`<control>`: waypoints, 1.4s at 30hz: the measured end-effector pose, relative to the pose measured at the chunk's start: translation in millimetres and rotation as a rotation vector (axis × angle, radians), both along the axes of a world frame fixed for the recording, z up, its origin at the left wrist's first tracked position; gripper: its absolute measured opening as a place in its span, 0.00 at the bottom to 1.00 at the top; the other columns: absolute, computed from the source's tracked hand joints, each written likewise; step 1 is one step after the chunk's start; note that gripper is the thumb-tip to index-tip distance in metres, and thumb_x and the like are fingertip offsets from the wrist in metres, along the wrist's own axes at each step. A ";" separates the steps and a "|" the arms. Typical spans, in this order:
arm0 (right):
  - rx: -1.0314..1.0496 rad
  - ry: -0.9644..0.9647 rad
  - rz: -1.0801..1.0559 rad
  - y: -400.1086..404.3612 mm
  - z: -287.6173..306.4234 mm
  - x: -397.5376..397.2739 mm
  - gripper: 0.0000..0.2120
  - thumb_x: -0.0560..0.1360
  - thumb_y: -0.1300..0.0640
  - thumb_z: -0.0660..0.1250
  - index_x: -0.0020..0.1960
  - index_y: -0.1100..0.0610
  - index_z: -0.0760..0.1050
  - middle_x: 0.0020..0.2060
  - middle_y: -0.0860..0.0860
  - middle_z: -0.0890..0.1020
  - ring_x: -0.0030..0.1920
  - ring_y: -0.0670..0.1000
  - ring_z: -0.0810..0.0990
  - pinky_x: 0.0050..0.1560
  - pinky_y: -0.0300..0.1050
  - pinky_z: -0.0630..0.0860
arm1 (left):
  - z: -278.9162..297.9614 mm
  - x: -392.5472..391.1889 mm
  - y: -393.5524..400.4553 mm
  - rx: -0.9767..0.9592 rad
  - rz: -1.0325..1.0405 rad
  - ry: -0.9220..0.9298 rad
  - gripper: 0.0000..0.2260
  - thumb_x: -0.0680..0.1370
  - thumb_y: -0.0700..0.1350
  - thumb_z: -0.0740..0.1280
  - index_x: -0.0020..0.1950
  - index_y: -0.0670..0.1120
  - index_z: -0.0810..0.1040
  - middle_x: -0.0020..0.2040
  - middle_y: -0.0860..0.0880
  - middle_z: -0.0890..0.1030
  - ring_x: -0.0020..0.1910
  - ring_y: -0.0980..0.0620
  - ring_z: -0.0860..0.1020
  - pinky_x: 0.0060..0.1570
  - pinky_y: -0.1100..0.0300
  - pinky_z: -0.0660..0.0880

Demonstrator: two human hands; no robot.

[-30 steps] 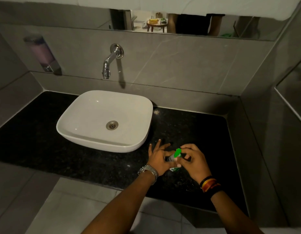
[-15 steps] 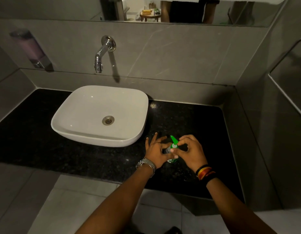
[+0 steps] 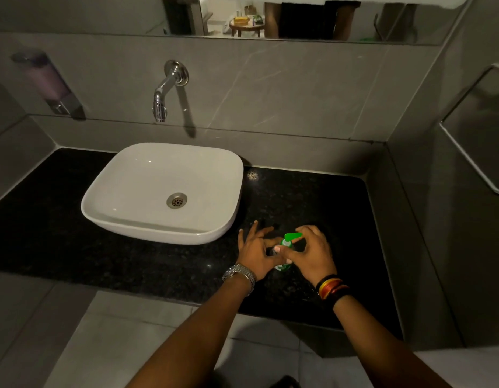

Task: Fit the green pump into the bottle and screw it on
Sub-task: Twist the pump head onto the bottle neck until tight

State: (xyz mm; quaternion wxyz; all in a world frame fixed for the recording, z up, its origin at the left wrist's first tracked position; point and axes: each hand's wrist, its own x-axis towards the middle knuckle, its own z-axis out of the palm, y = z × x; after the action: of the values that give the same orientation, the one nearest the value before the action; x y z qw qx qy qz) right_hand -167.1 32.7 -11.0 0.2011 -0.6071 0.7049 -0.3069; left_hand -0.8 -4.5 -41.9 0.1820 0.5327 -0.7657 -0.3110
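A small bottle [image 3: 283, 266] stands upright on the black countertop [image 3: 158, 264], mostly hidden between my hands. The green pump [image 3: 292, 237] sits on top of it, its spout pointing right. My left hand [image 3: 256, 249] steadies the bottle from the left with thumb and forefinger, the other fingers spread out. My right hand [image 3: 312, 252] pinches the pump's collar from the right, its thumb across the neck.
A white basin [image 3: 163, 191] rests on the counter just left of my hands, under a chrome wall tap [image 3: 165, 89]. A soap dispenser [image 3: 48, 82] hangs on the left wall. A side wall bounds the counter on the right; a mirror runs above.
The pump's spout has swung round: it pointed up and right, then up and left, and now points right. Both hands stay on the bottle.
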 end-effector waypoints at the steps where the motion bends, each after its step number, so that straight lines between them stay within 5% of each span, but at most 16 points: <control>1: 0.011 0.010 0.015 2.6 -0.6 -0.3 0.29 0.65 0.38 0.76 0.58 0.55 0.80 0.64 0.50 0.76 0.64 0.53 0.73 0.64 0.50 0.73 | 0.8 -0.5 0.1 -0.002 -0.001 -0.005 0.31 0.64 0.72 0.62 0.64 0.62 0.79 0.75 0.53 0.69 0.80 0.48 0.48 0.75 0.38 0.35; 6: -0.020 -0.071 0.119 12.5 -9.5 -3.5 0.16 0.73 0.49 0.73 0.58 0.54 0.83 0.73 0.46 0.70 0.70 0.51 0.68 0.71 0.51 0.68 | -0.4 -0.5 0.4 0.006 0.008 -0.009 0.33 0.64 0.73 0.61 0.66 0.62 0.78 0.75 0.54 0.69 0.80 0.48 0.48 0.74 0.39 0.34; 11: -0.052 -0.048 -0.033 8.7 -4.7 1.8 0.20 0.66 0.46 0.79 0.52 0.56 0.85 0.62 0.48 0.77 0.63 0.51 0.74 0.65 0.50 0.74 | 0.8 -0.6 -2.4 -0.007 -0.008 -0.027 0.33 0.63 0.73 0.61 0.64 0.62 0.79 0.75 0.53 0.69 0.80 0.48 0.48 0.75 0.39 0.35; 17: -0.033 -0.301 0.072 7.0 -3.3 1.2 0.19 0.68 0.53 0.79 0.58 0.55 0.83 0.65 0.44 0.73 0.65 0.43 0.72 0.64 0.34 0.70 | 1.9 1.1 -3.0 -0.015 -0.028 -0.024 0.31 0.63 0.73 0.62 0.64 0.64 0.78 0.75 0.53 0.69 0.80 0.48 0.49 0.75 0.39 0.36; 19: -0.053 -0.261 0.041 5.5 -4.3 3.0 0.17 0.66 0.53 0.80 0.52 0.57 0.84 0.58 0.45 0.77 0.59 0.46 0.78 0.58 0.31 0.73 | 0.8 1.1 -2.4 -0.019 -0.028 -0.031 0.31 0.64 0.72 0.62 0.63 0.64 0.78 0.75 0.53 0.70 0.80 0.48 0.49 0.75 0.39 0.36; 23: -0.047 -0.120 -0.023 -0.9 -4.8 6.3 0.20 0.61 0.44 0.81 0.43 0.55 0.78 0.48 0.46 0.77 0.51 0.48 0.78 0.51 0.42 0.76 | 2.8 0.0 -1.5 -0.013 -0.016 -0.023 0.30 0.64 0.70 0.61 0.64 0.64 0.78 0.75 0.53 0.70 0.80 0.47 0.49 0.75 0.38 0.36; 28: -0.013 -0.135 0.167 6.7 -1.4 -1.0 0.21 0.69 0.49 0.77 0.61 0.51 0.81 0.65 0.43 0.74 0.64 0.42 0.70 0.66 0.41 0.70 | 0.8 0.0 -0.6 -0.019 -0.005 -0.022 0.27 0.67 0.69 0.63 0.64 0.63 0.78 0.75 0.52 0.70 0.80 0.47 0.49 0.75 0.38 0.35; 31: -0.042 -0.008 0.156 3.8 4.9 -6.4 0.16 0.70 0.50 0.76 0.56 0.53 0.83 0.60 0.45 0.79 0.60 0.45 0.71 0.64 0.45 0.72 | 2.2 -0.7 0.0 -0.007 -0.008 -0.015 0.26 0.67 0.69 0.69 0.63 0.63 0.79 0.75 0.53 0.70 0.80 0.48 0.49 0.74 0.39 0.34; 35: -0.020 0.033 0.067 -4.4 9.3 -1.7 0.17 0.62 0.46 0.81 0.42 0.54 0.80 0.50 0.46 0.79 0.53 0.48 0.75 0.54 0.43 0.74 | 3.2 -1.1 -1.8 -0.016 0.000 -0.019 0.31 0.64 0.72 0.64 0.63 0.61 0.80 0.74 0.53 0.70 0.80 0.48 0.49 0.75 0.39 0.35; 40: -0.015 -0.035 0.156 0.4 7.6 -7.9 0.17 0.68 0.49 0.77 0.56 0.51 0.83 0.61 0.38 0.72 0.61 0.41 0.66 0.64 0.39 0.67 | -0.2 -0.7 -0.3 -0.035 -0.002 0.012 0.29 0.65 0.71 0.66 0.63 0.62 0.79 0.74 0.53 0.71 0.80 0.48 0.50 0.75 0.40 0.35; 42: -0.046 -0.002 0.199 -0.4 6.9 -7.7 0.15 0.70 0.50 0.76 0.56 0.52 0.84 0.58 0.39 0.76 0.59 0.41 0.68 0.65 0.41 0.71 | -0.3 -0.8 0.9 -0.030 0.010 0.017 0.29 0.65 0.71 0.65 0.63 0.63 0.79 0.74 0.53 0.71 0.80 0.49 0.50 0.75 0.41 0.35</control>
State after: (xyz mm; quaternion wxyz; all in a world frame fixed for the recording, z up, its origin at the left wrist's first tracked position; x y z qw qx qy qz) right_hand -174.9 32.2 -4.1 0.2174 -0.6784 0.6334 -0.3022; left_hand -1.6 -3.7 -42.2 0.1979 0.5310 -0.7661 -0.3032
